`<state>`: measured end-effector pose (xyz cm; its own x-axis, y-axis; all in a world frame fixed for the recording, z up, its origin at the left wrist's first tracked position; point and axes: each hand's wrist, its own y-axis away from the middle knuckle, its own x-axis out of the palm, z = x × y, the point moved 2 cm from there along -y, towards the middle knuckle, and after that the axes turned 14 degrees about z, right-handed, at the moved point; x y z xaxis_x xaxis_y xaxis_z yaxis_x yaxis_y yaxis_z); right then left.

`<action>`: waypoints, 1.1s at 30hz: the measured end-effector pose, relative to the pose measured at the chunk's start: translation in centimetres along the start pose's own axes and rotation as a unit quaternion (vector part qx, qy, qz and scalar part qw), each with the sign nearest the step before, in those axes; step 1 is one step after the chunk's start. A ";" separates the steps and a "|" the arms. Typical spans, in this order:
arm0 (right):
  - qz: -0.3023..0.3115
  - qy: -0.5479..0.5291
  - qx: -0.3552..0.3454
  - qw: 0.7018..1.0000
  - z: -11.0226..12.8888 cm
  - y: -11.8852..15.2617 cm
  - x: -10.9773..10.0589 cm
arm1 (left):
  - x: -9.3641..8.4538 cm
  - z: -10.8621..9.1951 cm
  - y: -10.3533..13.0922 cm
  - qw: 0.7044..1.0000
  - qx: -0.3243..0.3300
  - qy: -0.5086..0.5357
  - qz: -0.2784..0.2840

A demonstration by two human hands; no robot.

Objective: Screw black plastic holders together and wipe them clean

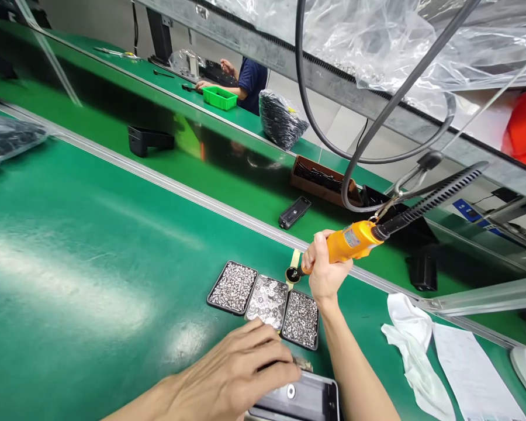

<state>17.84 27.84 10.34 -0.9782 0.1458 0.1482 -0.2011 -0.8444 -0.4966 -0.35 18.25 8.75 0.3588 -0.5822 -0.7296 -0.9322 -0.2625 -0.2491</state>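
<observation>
My right hand (326, 269) is wrapped round an orange electric screwdriver (353, 242), tilted with its dark tip end low at the left. Its tip is beside a round dark dial on a pale yellow strap (293, 275). My left hand (249, 365) has its fingers stretched out, loosely bent, over the left part of a dark rectangular housing (304, 397) at the bottom edge. A small ring shows on the housing's face. Some fingertips and the thumb are partly hidden. Ahead of this hand lie a tray of screws (233, 286), a tray of flat washers (266, 301) and a tray of nuts (301, 318).
A metal rail (166, 184) crosses the green bench. Beyond lie a dark housing (294, 211), a black part (149, 140) and a brown box (319, 175). White cloth (414, 351) and paper (477, 374) lie right. A cable (394, 105) loops overhead. A co-worker (252, 82) sits behind.
</observation>
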 end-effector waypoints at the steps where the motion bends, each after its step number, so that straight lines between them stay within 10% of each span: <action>1: 0.000 0.002 0.000 1.000 -0.1 0.0 0.0 | 0.0 0.0 0.0 1.000 0.004 -0.004 -0.006; 33: 0.011 -0.015 0.011 1.000 -0.1 0.3 0.2 | 0.6 0.1 0.1 1.000 -0.003 -0.010 -0.006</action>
<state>17.63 27.65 10.14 -0.9803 0.1121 0.1626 -0.1779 -0.8587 -0.4805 -0.25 17.95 8.28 0.3681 -0.5637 -0.7394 -0.9278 -0.2742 -0.2528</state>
